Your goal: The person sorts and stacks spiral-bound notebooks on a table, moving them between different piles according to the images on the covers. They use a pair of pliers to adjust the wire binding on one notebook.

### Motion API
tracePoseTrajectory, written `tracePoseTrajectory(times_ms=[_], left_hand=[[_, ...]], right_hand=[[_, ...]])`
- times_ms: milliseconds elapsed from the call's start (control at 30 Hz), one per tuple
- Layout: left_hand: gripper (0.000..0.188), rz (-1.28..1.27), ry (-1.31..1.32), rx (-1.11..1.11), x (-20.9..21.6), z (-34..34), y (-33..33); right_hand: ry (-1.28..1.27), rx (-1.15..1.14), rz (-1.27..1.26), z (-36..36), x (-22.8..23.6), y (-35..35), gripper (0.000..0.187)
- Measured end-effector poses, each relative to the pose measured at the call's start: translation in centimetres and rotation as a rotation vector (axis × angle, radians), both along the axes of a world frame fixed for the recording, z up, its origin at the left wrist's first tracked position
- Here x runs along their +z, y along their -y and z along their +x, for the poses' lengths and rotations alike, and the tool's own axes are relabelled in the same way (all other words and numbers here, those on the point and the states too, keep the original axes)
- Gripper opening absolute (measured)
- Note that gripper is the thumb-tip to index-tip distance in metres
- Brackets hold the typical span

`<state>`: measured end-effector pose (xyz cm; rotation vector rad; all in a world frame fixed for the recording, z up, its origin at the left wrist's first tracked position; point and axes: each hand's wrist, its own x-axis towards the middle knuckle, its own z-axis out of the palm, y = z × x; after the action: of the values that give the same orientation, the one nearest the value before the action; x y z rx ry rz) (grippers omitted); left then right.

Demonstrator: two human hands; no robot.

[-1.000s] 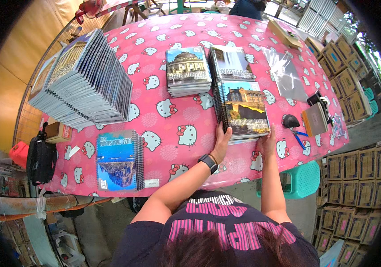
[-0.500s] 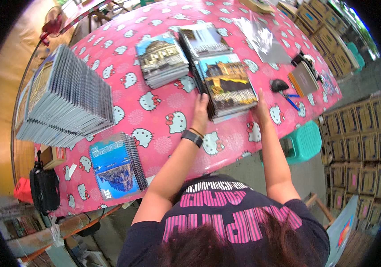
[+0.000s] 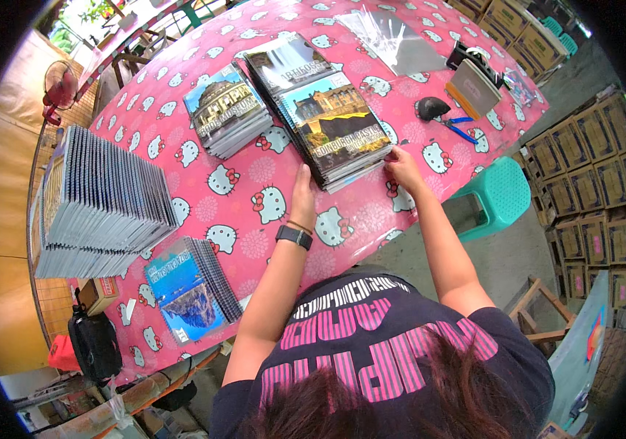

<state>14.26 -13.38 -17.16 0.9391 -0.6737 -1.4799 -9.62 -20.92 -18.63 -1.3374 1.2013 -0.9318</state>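
Note:
A stack of spiral-bound notebooks [image 3: 333, 124], the top cover showing a castle-like building, lies at mid-table. My left hand [image 3: 303, 194] is open, its fingers stretched out together beside the stack's near left corner. At the near right corner, the fingers of my right hand [image 3: 403, 168] curl against the notebook edges; part of them is hidden. Directly behind lies another stack of notebooks with a waterfall cover [image 3: 289, 64]. To its left is a stack with a domed-building cover [image 3: 225, 106].
A tall block of spiral notebooks [image 3: 104, 205] stands at the left, near blue-covered notebooks [image 3: 188, 293] and a black bag [image 3: 95, 344]. Rightward are clear plastic sleeves [image 3: 393, 44], a black rounded object [image 3: 431, 109], blue-handled pliers [image 3: 463, 130] and a box [image 3: 474, 89]. A green stool [image 3: 507, 192] stands beside the table.
The view has turned, so the table's contents appear shifted. My right hand has gone from lying along the stack's right side to curling at its near right corner; my left stays beside it.

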Motion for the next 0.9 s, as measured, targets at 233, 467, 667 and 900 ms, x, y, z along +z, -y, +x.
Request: tracePoseTrajectory(times_ms=[233, 467, 667, 900], left_hand=[[0.058, 0.058, 0.058, 0.027, 1.9, 0.7, -0.3], [0.062, 0.149, 0.111, 0.104, 2.2, 3.2, -4.9], [0.054, 0.362, 0.028, 0.328, 1.2, -0.5, -9.3], [0.052, 0.481, -0.208, 0.074, 2.2, -3.0, -12.2]], right_hand=[[0.100, 0.093, 0.161, 0.2, -0.5, -1.7, 0.036], [0.121, 0.270, 0.396, 0.9, 1.4, -1.0, 0.032], [-0.195, 0.301, -0.152, 3.4, 0.0, 10.8, 0.036], [-0.184, 0.489, -0.230, 4.2, -0.8, 12.1, 0.040]])
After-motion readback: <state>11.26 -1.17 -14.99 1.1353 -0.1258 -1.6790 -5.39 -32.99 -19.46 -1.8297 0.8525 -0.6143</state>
